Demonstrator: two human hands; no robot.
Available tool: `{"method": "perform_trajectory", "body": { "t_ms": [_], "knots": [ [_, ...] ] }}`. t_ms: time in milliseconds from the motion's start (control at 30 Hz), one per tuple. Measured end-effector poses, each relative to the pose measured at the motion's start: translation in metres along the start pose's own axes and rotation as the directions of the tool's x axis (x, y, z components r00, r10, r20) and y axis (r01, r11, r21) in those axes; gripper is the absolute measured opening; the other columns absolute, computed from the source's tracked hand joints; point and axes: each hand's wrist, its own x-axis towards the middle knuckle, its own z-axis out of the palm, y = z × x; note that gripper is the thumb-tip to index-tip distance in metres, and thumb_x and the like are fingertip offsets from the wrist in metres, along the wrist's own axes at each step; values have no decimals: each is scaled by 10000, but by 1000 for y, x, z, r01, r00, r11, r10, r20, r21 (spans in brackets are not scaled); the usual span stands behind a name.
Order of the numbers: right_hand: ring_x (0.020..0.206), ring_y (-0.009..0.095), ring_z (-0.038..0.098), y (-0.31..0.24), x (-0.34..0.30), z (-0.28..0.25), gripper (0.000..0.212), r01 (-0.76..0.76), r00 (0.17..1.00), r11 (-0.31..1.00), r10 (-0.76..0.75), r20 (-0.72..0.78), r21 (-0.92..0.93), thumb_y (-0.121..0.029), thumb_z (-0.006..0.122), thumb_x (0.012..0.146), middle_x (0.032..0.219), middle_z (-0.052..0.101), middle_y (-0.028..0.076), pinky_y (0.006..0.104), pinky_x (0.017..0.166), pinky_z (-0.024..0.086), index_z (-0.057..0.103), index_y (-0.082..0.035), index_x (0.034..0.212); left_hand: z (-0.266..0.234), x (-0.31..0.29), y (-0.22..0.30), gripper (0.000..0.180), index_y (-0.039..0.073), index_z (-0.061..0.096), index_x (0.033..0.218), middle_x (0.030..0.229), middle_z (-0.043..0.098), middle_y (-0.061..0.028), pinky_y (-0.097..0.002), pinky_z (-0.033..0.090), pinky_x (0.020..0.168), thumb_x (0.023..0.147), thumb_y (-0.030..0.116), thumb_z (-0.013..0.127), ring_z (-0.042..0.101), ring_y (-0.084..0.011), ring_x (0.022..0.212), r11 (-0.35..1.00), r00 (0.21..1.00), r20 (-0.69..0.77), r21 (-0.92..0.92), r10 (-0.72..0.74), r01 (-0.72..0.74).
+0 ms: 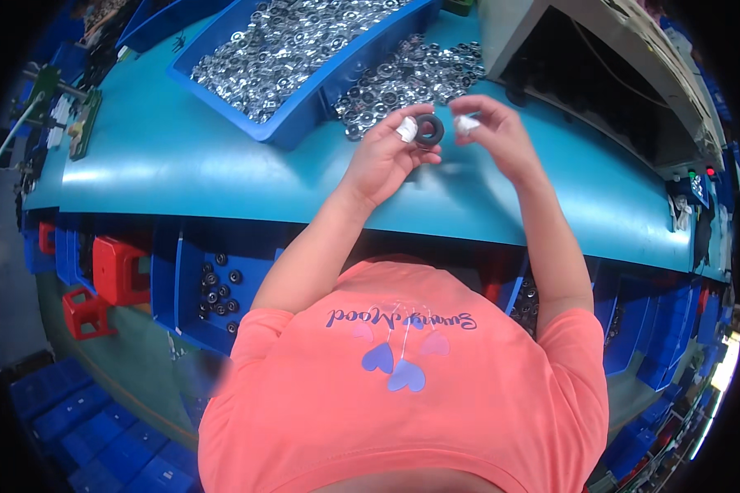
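In the head view, the person's left hand [386,156] is raised over the teal counter [181,164], its grip closed around a small dark ring [429,129] that is pinched between thumb and fingertips, with white tape wrapped on one finger. The ring sits upright, its hole facing the camera, just above the counter and near the front edge of a loose heap of metal rings [411,78] spread on the counter surface. The right hand [493,131] hovers just beside the ring, on its right, with the fingers curled narrow and a white-taped fingertip close to the ring; whether it touches the ring I cannot tell, and it holds nothing that can be made out. Behind the left hand stands a blue bin [304,99] filled with shiny metal rings, its near corner close to the heap. To the right of the hands rises a grey machine housing [551,49] with a dark opening. Below the counter's front edge, on the person's left, a blue tray [191,312] holds a few dark rings, and a red stool [119,267] stands further left. The person's coral shirt [403,403] fills the lower part of the picture.
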Motion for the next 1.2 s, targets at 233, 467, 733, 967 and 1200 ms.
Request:
{"method": "perform_trajectory", "body": {
  "t_ms": [233, 467, 733, 967, 1200],
  "knots": [
    [866, 227, 631, 11, 18, 4, 395, 140, 966, 696, -252, -58, -704, -182, 762, 803, 1109, 610, 85, 346, 810, 527, 681, -103, 1182, -14, -16, 6, 423, 30, 453, 1401, 1297, 564, -262, -390, 544, 916, 1038, 247, 475, 641, -256, 1020, 994, 999, -30, -107, 29, -32],
    [881, 241, 619, 38, 18, 10, 427, 145, 960, 640, -274, -48, -754, -203, 784, 784, 1128, 592, 94, 375, 806, 534, 666, -129, 1188, -25, -22, 0, 410, 36, 452, 1398, 1316, 539, -284, -400, 545, 918, 1041, 237, 462, 641, -278, 1027, 983, 1000, 10, -182, 4, -2],
    [899, 274, 628, 47, 27, 20, 369, 261, 829, 446, -558, -38, -856, -114, 755, 797, 1098, 599, 66, 383, 798, 534, 667, -150, 1153, -23, -23, 2, 424, 42, 446, 1408, 1321, 534, -287, -405, 542, 909, 1026, 222, 484, 636, -289, 1031, 983, 1000, 23, -183, -6, 11],
    [855, 238, 639, 56, 26, 10, 312, 202, 900, 601, -425, -95, -774, -85, 734, 808, 986, 613, 65, 363, 768, 534, 685, -144, 1110, -23, -23, 2, 404, 28, 476, 1369, 1292, 555, -289, -400, 547, 945, 1013, 213, 518, 643, -337, 1084, 987, 1000, -17, -158, -3, 0],
    [808, 131, 634, 46, 18, 10, 271, 199, 923, 854, -328, -200, -480, -112, 735, 848, 941, 633, 33, 286, 737, 528, 697, -110, 1116, -34, -27, -1, 340, -7, 556, 1228, 1199, 617, -268, -351, 585, 854, 1004, 249, 561, 674, -307, 1033, 992, 999, -34, -122, 12, -16]
  ]
}}
